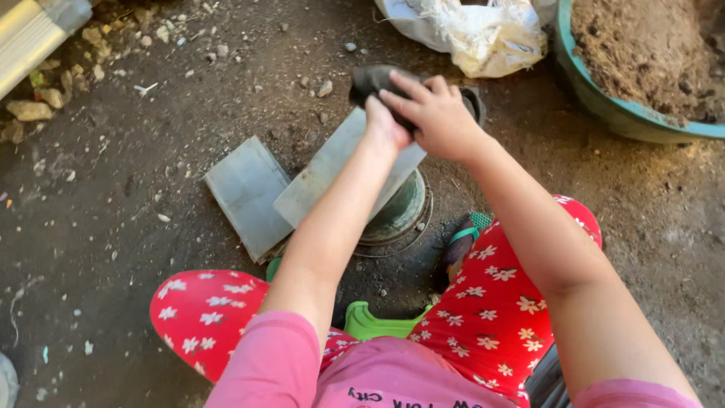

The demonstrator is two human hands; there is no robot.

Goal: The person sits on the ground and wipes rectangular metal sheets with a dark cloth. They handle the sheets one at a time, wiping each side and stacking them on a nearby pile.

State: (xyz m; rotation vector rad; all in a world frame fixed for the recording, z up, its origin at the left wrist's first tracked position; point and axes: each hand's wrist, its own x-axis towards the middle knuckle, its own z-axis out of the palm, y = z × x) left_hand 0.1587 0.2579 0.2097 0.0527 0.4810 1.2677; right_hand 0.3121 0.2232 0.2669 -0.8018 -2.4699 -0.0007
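Dark, packed-earth floor [113, 227] strewn with pebbles, daylight falling from the far side. A teal basin [604, 106] of brown soil sits far right, a white sack [476, 34] beside it.

Teal basin [604, 106] w/ brown soil [649, 45] sits at top-right corner of the dirt ground [113, 227]. White plastic sack [476, 30], crumpled, lies just left of basin, touching its rim. Loose stones [45, 98] cluster at top-left, beside a pale metal bar [30, 38] in the corner. Small pebbles and white flecks scattered across ground's left half. Green plastic stool [377, 325] shows near bottom edge, btwn the red flowered trouser legs [491, 317]. Green-strapped sandal [462, 242] just right of centre. Pink shirt [377, 378] along bottom edge.
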